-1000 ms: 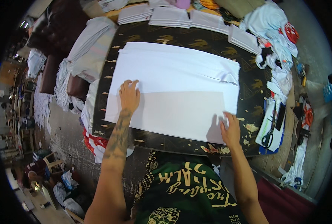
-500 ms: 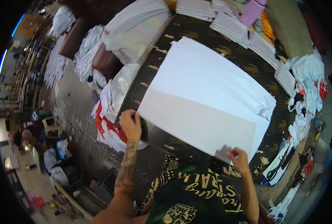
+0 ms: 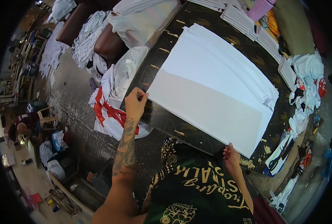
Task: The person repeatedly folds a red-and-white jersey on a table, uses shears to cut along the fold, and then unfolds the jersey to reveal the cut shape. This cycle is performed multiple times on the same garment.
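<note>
A stack or fold of white cloth (image 3: 222, 67) lies spread on the dark table (image 3: 166, 123). Over its near half is a flat, pale grey rectangular sheet (image 3: 207, 108), its long side along the cloth's near edge. My left hand (image 3: 135, 103) is at the near left corner, thumb and fingertips pinched together on the edge there. Farther right, my right hand (image 3: 231, 158) has its fingers closed at the near edge. Whether each pinch takes in cloth, sheet or both is hard to make out.
Folded white stacks (image 3: 240, 26) line the table's far right side, with a pink bottle (image 3: 261, 9) on them. Scissors (image 3: 276, 160) lie by the right edge. White and red cloth (image 3: 108, 108) and a plastic bag (image 3: 130, 71) are left of the table. Another person (image 3: 26, 121) sits far left.
My right hand has come down from above the sheet and closed at its near edge. My left hand stays at the left corner, fingers now pinched tighter. The whole view has shifted a little.
</note>
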Demonstrator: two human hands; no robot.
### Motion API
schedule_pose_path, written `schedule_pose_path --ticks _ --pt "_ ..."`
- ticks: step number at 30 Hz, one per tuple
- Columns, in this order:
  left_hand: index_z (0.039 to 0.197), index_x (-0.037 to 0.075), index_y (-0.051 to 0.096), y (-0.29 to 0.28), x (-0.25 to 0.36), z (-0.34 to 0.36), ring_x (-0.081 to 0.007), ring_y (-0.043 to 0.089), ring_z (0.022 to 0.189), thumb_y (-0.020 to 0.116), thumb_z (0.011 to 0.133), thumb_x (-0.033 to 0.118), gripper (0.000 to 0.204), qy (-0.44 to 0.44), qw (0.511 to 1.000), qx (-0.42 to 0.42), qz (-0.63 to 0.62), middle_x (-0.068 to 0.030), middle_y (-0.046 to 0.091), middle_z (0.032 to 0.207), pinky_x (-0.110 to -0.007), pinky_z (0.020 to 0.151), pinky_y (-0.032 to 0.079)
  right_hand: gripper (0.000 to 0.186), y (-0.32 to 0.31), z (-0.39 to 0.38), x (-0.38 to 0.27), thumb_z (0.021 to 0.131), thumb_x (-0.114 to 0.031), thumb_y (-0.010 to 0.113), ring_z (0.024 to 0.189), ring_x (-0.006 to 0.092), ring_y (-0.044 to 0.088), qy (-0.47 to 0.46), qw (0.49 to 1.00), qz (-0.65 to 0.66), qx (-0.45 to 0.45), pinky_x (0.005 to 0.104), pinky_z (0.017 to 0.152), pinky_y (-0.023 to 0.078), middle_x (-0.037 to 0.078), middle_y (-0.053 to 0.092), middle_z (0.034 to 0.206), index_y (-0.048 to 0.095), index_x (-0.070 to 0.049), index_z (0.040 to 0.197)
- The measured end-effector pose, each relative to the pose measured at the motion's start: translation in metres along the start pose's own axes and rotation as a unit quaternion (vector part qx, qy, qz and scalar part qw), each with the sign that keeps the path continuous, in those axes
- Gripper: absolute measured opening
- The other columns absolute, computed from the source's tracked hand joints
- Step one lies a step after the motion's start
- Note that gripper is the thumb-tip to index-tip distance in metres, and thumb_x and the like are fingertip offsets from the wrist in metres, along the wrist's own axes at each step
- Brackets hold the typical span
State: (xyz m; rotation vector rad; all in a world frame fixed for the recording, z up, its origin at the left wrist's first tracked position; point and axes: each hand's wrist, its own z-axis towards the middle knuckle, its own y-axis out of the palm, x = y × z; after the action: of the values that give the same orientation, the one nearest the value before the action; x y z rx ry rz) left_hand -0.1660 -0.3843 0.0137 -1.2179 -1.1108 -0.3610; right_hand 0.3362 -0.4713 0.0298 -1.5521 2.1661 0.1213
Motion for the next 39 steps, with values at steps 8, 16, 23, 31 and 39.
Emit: schedule_pose_path --ticks 8,16,23,31,39 --pt "0.102 -0.004 0.068 0.004 -0.003 -0.003 -0.0159 0.069 0.069 0.078 0.092 0.004 0.016 0.016 0.999 0.041 0.031 -0.0109 0.073 0.080 -0.030 0.060 0.055 0.028 0.004 -0.001 0.004 0.099 -0.040 0.078 0.065 0.0105 0.064 -0.026 0.998 0.039 0.032 0.0281 0.058 0.044 -0.004 0.070 0.078 0.069 -0.014 0.094" --pt "0.097 -0.003 0.070 -0.001 -0.004 -0.001 -0.0255 0.070 0.064 0.079 0.090 0.007 0.016 0.024 0.999 0.037 -0.001 -0.0124 0.071 0.073 -0.036 0.065 0.056 0.036 0.011 0.004 0.006 0.098 -0.045 0.078 0.055 0.0112 0.061 -0.059 0.995 0.026 0.078 0.0267 0.050 0.043 -0.002 0.069 0.070 0.068 -0.013 0.085" --pt "0.151 0.015 0.052 0.041 0.014 -0.012 -0.0359 0.045 0.146 0.068 0.097 0.018 0.057 0.087 0.981 0.037 0.167 -0.0161 0.049 0.156 -0.055 0.117 0.035 0.044 -0.012 0.000 -0.005 0.099 -0.042 0.079 0.050 0.0107 0.054 -0.123 0.988 -0.024 0.091 0.0275 0.046 0.039 -0.001 0.059 0.061 0.065 -0.008 0.076" --pt "0.172 0.018 0.025 0.085 0.081 -0.041 -0.0416 0.011 0.164 0.053 0.105 0.058 0.083 0.124 0.835 -0.087 0.529 -0.0162 0.016 0.179 -0.073 0.125 0.006 0.044 -0.246 0.034 -0.073 0.094 -0.022 0.077 0.122 0.0390 0.063 -0.359 0.781 -0.333 0.388 0.0476 0.104 0.049 0.023 0.068 0.127 0.065 -0.001 0.130" --pt "0.109 0.008 0.076 0.266 0.187 -0.204 -0.0319 0.056 0.123 0.085 0.084 0.017 0.028 0.477 0.742 -0.470 0.044 -0.0073 0.066 0.122 -0.048 0.105 0.043 0.051 -0.320 0.098 -0.020 0.103 -0.021 0.059 0.134 0.0503 0.052 -0.476 0.664 -0.337 0.469 0.0535 0.114 0.042 0.033 0.054 0.145 0.052 0.009 0.144"
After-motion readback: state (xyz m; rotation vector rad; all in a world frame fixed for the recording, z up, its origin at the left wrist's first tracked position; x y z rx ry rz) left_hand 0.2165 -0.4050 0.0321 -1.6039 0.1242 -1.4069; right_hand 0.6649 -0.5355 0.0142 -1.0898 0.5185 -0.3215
